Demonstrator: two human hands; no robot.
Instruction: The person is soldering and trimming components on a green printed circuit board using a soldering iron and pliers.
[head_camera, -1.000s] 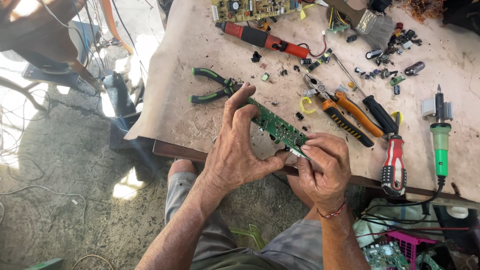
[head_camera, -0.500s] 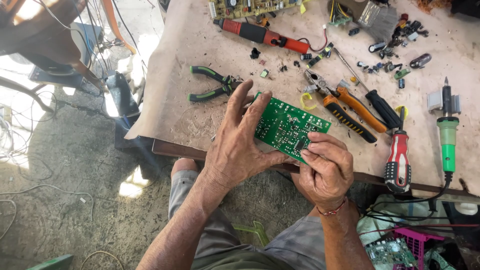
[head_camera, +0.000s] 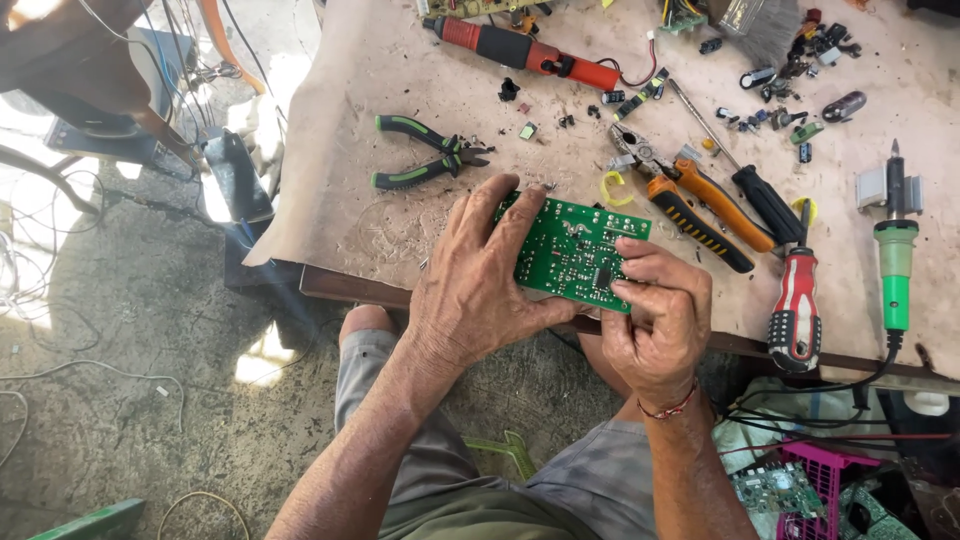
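At frame centre, over the near edge of the bench (head_camera: 400, 70), we are now tilting the green circuit board (head_camera: 575, 250) fully face-up, no longer edge-on, left hand (head_camera: 480, 290) and right hand (head_camera: 655, 325) fingers clenched around its ends, exposing its soldered side for inspection.

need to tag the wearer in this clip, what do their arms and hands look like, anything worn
Both arms are bare to above the elbow, with no sleeves, gloves, rings or watch in view. The left hand wears nothing. The right hand has a thin red cord bracelet around the wrist. Veins and knuckle creases stand out on both.
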